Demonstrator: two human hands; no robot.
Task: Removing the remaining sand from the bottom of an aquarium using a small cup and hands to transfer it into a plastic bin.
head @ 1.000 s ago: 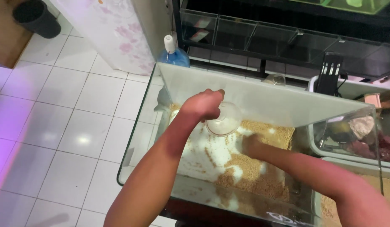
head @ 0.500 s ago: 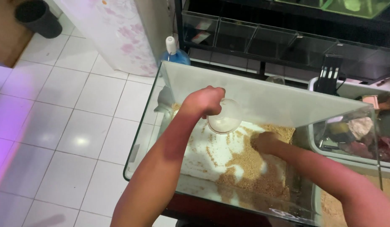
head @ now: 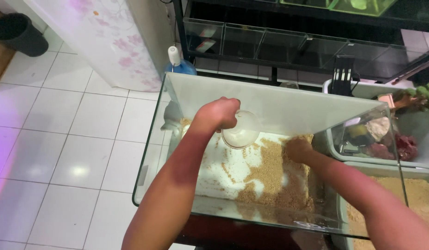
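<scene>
The cup (head: 241, 130), a clear, thin-walled plastic one, sits in the left hand (head: 219, 113) over the bare white floor of the glass tank (head: 270, 99), tipped on its side. It looks light and slightly flexible, likely slippery when dusty, so a grip round the rim or body suits it; the left fingers are curled closed about it. The right hand (head: 298, 149) rests on the sand (head: 274, 178), fingers bent down into the grains (whether they pinch anything I cannot tell). Sand is loose, heavy in bulk, and shifts underhand. The tank walls hem both forearms in. A grey tub (head: 409, 139) of odds stands just beside, right; a blue bottle (head: 177, 65) stands behind on the tiles.
</scene>
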